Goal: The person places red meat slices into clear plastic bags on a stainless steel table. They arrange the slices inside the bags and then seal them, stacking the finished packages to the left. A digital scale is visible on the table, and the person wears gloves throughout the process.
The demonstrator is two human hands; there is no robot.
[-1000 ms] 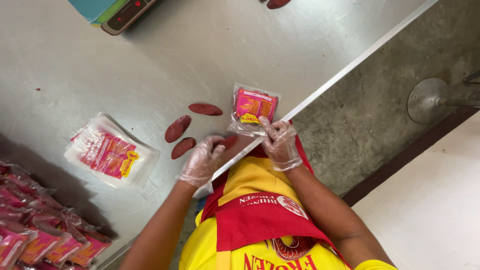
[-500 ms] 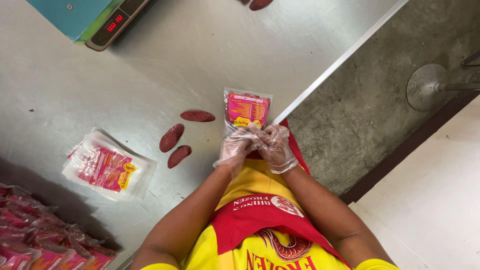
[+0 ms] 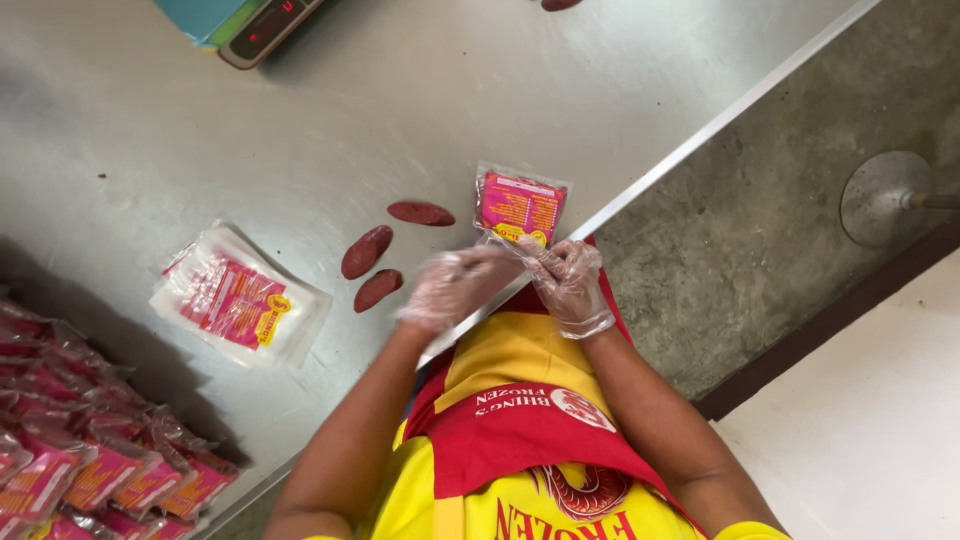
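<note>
Both gloved hands, left (image 3: 455,288) and right (image 3: 567,282), pinch the crinkly pink plastic pouch (image 3: 519,207) mid-frame; three smooth reddish oval sausages (image 3: 367,251) lie on the steel tabletop (image 3: 300,130).

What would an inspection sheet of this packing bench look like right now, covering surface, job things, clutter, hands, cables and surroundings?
Surface: steel table, scuffed, with a small dark speck at far left.
Job's things: clear pouch with pink label at the table edge; three dark red sausage pieces lying loose beside it.
Clutter: stack of empty pouches; heap of filled pink packs; scale at the far edge.
Hands: left hand and right hand, both gloved, grip the pouch's near end.
Cables: nothing seen.
Surroundings: concrete floor; round metal base.
</note>
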